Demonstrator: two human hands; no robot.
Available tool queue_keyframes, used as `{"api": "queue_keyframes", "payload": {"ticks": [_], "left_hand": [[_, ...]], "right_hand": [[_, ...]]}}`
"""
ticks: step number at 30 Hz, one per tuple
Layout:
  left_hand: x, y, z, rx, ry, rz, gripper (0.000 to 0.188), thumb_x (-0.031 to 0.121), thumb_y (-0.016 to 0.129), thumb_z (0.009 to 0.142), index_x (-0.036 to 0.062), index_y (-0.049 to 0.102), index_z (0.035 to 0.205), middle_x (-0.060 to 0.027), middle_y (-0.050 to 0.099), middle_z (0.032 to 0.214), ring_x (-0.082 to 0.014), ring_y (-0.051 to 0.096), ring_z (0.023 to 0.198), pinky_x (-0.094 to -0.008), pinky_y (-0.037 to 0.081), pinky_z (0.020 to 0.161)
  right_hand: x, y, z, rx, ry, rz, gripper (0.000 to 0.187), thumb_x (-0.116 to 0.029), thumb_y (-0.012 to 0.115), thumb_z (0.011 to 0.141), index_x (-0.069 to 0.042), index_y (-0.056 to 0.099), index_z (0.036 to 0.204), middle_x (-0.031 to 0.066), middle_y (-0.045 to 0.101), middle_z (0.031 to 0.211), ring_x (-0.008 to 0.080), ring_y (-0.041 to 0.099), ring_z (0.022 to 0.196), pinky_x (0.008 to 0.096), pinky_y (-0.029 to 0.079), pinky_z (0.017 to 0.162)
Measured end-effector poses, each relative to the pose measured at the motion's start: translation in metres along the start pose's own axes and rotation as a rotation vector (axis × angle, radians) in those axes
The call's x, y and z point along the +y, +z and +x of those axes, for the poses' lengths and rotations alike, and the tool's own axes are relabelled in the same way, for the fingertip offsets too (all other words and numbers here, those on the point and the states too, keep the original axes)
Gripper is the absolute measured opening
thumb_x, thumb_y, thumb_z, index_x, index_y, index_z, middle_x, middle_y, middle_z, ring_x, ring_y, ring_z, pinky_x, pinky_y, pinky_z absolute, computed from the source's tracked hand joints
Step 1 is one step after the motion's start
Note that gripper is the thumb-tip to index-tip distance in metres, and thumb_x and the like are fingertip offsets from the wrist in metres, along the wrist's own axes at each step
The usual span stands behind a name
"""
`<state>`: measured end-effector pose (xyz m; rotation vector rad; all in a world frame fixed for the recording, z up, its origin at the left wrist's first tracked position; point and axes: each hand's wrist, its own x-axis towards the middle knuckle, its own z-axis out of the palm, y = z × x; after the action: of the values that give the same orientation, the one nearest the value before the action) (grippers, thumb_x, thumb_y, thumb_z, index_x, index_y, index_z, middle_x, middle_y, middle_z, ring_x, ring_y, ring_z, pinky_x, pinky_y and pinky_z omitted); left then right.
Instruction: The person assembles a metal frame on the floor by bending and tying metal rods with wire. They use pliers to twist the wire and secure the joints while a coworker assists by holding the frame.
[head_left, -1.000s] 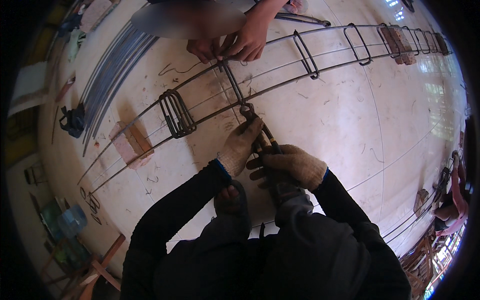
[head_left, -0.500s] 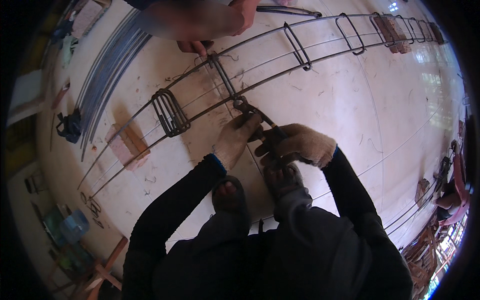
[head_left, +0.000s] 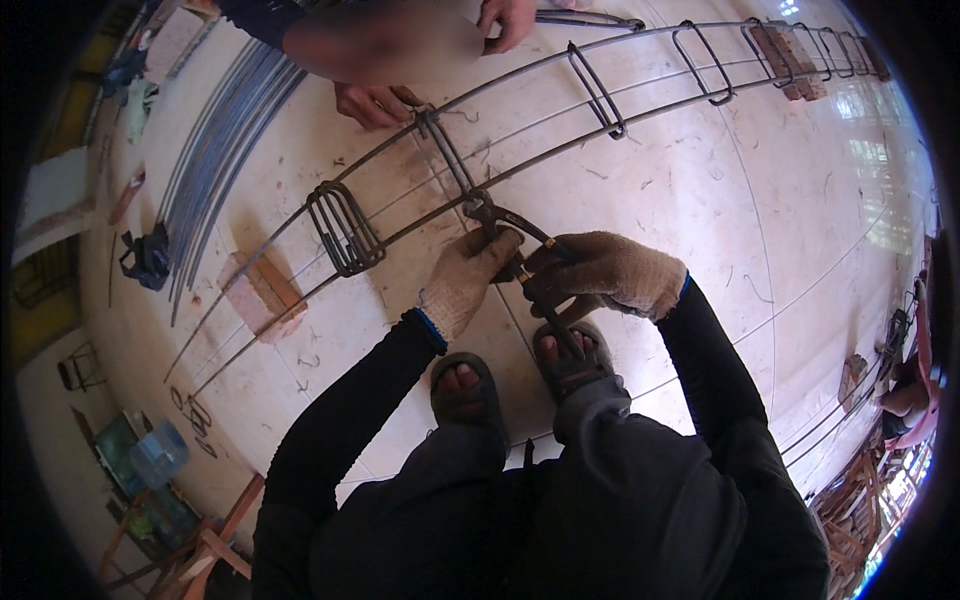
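Black pincers reach with their jaws to a corner where a rectangular steel stirrup meets the near long bar of a rebar cage. My gloved right hand is closed around their handles, which stand apart. Just below the jaws, my gloved left hand is closed, thumb and fingers pressed together; whatever it pinches is hidden. At the stirrup's far corner, a co-worker's bare hand touches the far bar.
Several stirrups are bunched on the cage to the left. Bricks prop it up off the tiled floor. Loose steel rods lie at the far left. Wire scraps litter the tiles. A wooden frame stands at the lower left.
The pincers' handles have spread apart, and my right hand has shifted slightly right. The co-worker's hand at the far bar has moved a little left and shows more.
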<state>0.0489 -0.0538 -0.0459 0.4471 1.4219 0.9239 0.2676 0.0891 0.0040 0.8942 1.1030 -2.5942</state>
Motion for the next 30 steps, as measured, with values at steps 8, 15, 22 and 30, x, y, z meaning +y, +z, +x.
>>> {"api": "queue_keyframes", "payload": {"ticks": [8,15,22,30], "left_hand": [[-0.010,-0.006,0.001,0.001,0.027,-0.085,0.049,0.044,0.077,0.107,-0.0006,0.075,0.126,-0.0078,0.077,0.109,-0.0169,0.073,0.101,-0.0335,0.059,0.094],[0.010,0.018,-0.001,-0.073,-0.026,-0.386,0.049,0.050,0.064,0.113,0.0026,0.073,0.123,-0.0068,0.075,0.106,-0.0182,0.070,0.108,-0.0371,0.056,0.099],[0.019,0.047,0.009,0.127,-0.118,-0.454,0.034,0.030,0.058,0.112,0.0070,0.065,0.088,-0.0054,0.066,0.084,-0.0184,0.066,0.081,-0.0374,0.053,0.081],[0.025,0.056,0.007,0.220,-0.172,-0.508,0.029,0.032,0.061,0.109,0.0075,0.065,0.094,-0.0045,0.064,0.084,-0.0202,0.067,0.077,-0.0395,0.055,0.078]], "right_hand": [[0.011,0.014,-0.001,0.023,-0.031,0.035,0.037,-0.016,0.066,0.108,0.007,0.065,0.137,0.0209,0.076,0.128,0.0295,0.080,0.105,0.0415,0.068,0.094],[0.024,0.043,0.004,0.109,0.084,0.416,0.034,-0.029,0.066,0.112,0.001,0.068,0.127,0.0098,0.074,0.102,0.0197,0.074,0.087,0.0355,0.062,0.075],[0.011,0.067,-0.012,0.397,0.031,-0.450,0.037,-0.031,0.072,0.105,0.003,0.068,0.119,0.0167,0.076,0.099,0.0282,0.076,0.087,0.0405,0.060,0.078],[0.013,0.052,-0.010,0.259,-0.072,-0.820,0.037,-0.018,0.073,0.102,0.009,0.069,0.126,0.0201,0.080,0.108,0.0269,0.077,0.082,0.0375,0.064,0.082]]}}
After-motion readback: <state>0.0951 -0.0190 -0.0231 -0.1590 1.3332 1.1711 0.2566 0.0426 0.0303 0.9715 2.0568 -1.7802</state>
